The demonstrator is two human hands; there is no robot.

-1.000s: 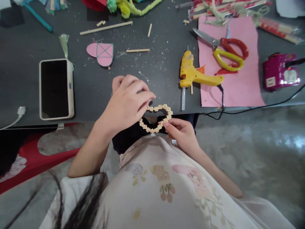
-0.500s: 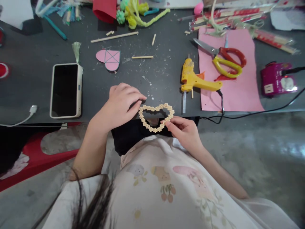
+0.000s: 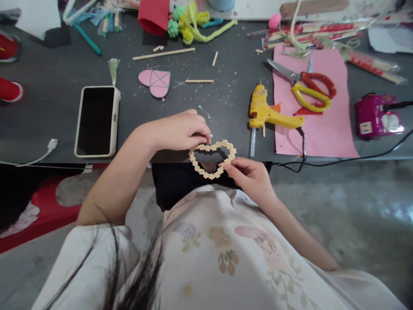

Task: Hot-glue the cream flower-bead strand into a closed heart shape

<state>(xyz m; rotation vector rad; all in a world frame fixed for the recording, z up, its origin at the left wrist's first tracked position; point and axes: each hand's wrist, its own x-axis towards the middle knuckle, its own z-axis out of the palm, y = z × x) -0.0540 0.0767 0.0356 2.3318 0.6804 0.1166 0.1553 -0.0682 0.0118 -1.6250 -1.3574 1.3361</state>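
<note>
A heart-shaped frame (image 3: 194, 161), open in the middle and edged with small cream flower-like clusters, is held just over the table's front edge. My right hand (image 3: 250, 175) pinches its lower right side between thumb and fingers. Over its upper left edge, my left hand (image 3: 187, 129) is bent down with thumb and fingertips drawn together. Whether those fingertips touch the frame or hold some small thing is hidden. To the right lies a yellow hot glue gun (image 3: 263, 112) with a clear glue stick (image 3: 253, 141) sticking out of its back end.
Scissors (image 3: 303, 84) rest on a pink sheet (image 3: 290, 144). A phone (image 3: 97, 120) lies on the left, with a pink cut-out (image 3: 159, 82) and thin wooden sticks (image 3: 199, 81) beyond my hands. At the right are a purple box (image 3: 377, 114) and a black cable (image 3: 345, 163).
My left hand has moved right, and its fingers have closed down by the frame's top edge. My right hand keeps its pinch on the frame. The camera view has shifted slightly.
</note>
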